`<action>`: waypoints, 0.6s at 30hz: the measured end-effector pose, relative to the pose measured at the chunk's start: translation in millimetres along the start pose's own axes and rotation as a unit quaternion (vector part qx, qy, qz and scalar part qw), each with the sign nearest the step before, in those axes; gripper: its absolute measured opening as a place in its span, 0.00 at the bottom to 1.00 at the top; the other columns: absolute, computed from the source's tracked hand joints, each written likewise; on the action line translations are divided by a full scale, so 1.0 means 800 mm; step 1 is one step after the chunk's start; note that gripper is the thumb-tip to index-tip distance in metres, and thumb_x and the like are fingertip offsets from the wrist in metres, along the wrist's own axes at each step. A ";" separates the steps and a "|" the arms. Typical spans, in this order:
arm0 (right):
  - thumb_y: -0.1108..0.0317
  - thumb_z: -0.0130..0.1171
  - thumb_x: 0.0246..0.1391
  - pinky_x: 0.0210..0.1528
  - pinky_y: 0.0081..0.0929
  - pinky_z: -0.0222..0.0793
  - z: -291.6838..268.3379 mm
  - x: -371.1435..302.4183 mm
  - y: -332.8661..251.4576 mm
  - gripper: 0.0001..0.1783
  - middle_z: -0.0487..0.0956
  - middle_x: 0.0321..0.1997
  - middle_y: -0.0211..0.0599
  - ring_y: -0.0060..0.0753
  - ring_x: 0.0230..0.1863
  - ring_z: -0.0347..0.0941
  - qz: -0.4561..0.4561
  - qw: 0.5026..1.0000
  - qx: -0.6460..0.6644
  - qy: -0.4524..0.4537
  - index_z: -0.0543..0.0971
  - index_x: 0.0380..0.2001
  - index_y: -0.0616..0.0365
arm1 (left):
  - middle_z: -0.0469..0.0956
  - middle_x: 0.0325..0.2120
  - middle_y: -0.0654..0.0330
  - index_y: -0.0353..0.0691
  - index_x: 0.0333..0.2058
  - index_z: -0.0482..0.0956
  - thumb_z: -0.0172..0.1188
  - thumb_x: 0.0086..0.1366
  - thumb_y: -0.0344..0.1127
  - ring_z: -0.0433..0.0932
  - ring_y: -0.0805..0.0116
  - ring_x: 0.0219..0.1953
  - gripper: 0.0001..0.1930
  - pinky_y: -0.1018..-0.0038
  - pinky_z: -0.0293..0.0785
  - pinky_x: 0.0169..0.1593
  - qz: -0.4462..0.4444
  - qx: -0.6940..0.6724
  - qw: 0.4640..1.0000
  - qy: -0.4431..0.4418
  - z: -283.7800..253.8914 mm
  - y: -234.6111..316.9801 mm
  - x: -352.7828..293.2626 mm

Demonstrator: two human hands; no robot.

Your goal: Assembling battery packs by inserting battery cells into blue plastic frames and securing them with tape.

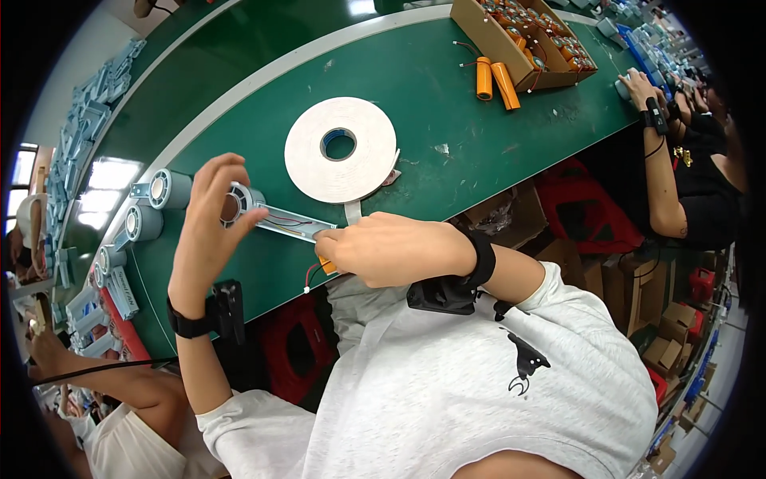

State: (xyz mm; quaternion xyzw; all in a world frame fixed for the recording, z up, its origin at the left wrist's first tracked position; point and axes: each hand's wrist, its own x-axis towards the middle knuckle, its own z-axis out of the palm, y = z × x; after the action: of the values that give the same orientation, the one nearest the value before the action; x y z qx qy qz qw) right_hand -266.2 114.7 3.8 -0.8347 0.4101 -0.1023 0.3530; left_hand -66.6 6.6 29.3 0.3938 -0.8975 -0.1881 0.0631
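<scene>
My left hand is curled around the round, vented head of a light-blue fan housing. The housing's open, trough-like handle runs toward my right hand, with thin wires lying inside. At the far end of that handle are the fingertips of my right hand, which is closed. An orange cylindrical battery sticks out beneath its fingers, trailing wires to a small white connector. Most of the battery is hidden by the hand. Just beyond, a large roll of white tape lies flat, its loose strip reaching my right hand.
A cardboard box of orange batteries stands at the far right, two batteries beside it. More fan housings line the left edge. A co-worker's hand is at the right; another person sits at the lower left. Red stools stand below the table.
</scene>
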 end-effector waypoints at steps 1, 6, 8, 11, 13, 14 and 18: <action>0.81 0.50 0.45 0.32 0.36 0.68 -0.001 -0.001 -0.001 0.11 0.74 0.29 0.46 0.50 0.31 0.73 0.006 1.000 0.022 0.011 0.68 0.35 0.65 | 0.72 0.40 0.53 0.38 0.34 0.72 0.59 0.55 0.41 0.69 0.53 0.47 0.14 0.61 0.70 0.43 0.084 -0.066 0.994 0.031 0.000 0.003 -0.006; 0.83 0.53 0.43 0.38 0.32 0.70 0.000 -0.014 -0.006 0.16 0.74 0.37 0.43 0.43 0.34 0.73 -0.082 0.959 0.072 0.261 0.70 0.39 0.64 | 0.68 0.46 0.59 0.39 0.32 0.72 0.62 0.51 0.37 0.62 0.57 0.54 0.12 0.58 0.63 0.51 0.216 0.088 0.972 0.013 0.019 -0.021 -0.007; 0.83 0.54 0.43 0.39 0.31 0.70 -0.008 -0.017 -0.004 0.16 0.74 0.38 0.42 0.41 0.35 0.73 -0.093 0.946 0.072 0.302 0.72 0.39 0.64 | 0.69 0.46 0.60 0.38 0.30 0.71 0.61 0.53 0.37 0.63 0.57 0.53 0.11 0.57 0.60 0.54 0.229 0.135 0.964 0.025 0.024 -0.020 -0.009; 0.84 0.56 0.42 0.40 0.27 0.71 -0.020 -0.010 -0.001 0.18 0.74 0.40 0.40 0.36 0.36 0.73 -0.115 0.912 0.070 0.388 0.74 0.40 0.62 | 0.69 0.45 0.59 0.37 0.30 0.71 0.59 0.54 0.36 0.64 0.57 0.52 0.10 0.58 0.58 0.55 0.228 0.152 0.961 0.030 0.027 -0.015 -0.011; 0.84 0.58 0.40 0.39 0.24 0.71 -0.013 0.011 0.009 0.18 0.74 0.40 0.39 0.34 0.36 0.72 -0.097 0.885 0.214 0.402 0.75 0.39 0.62 | 0.70 0.45 0.59 0.37 0.29 0.71 0.58 0.55 0.34 0.65 0.58 0.51 0.08 0.60 0.59 0.54 0.222 0.141 0.964 0.031 0.026 -0.009 -0.005; 0.84 0.59 0.40 0.39 0.23 0.70 -0.007 0.018 0.013 0.18 0.74 0.39 0.38 0.32 0.36 0.72 -0.088 0.864 0.285 0.406 0.76 0.39 0.61 | 0.70 0.45 0.59 0.37 0.29 0.71 0.58 0.55 0.34 0.65 0.58 0.51 0.08 0.60 0.59 0.54 0.224 0.139 0.964 0.034 0.024 -0.009 -0.005; 0.84 0.60 0.39 0.36 0.22 0.71 0.030 0.032 0.024 0.20 0.75 0.37 0.38 0.30 0.35 0.73 -0.058 0.859 0.184 0.474 0.76 0.40 0.61 | 0.72 0.41 0.58 0.36 0.30 0.70 0.55 0.57 0.30 0.68 0.60 0.47 0.05 0.62 0.60 0.53 0.131 -0.112 0.985 0.023 0.020 -0.018 -0.005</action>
State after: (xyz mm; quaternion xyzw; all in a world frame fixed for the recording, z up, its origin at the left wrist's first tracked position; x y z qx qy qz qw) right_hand -250.6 99.3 -29.7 -0.6278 0.4524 -0.5792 0.2565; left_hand -58.4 5.6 9.2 0.2673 -0.9130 -0.2681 0.1516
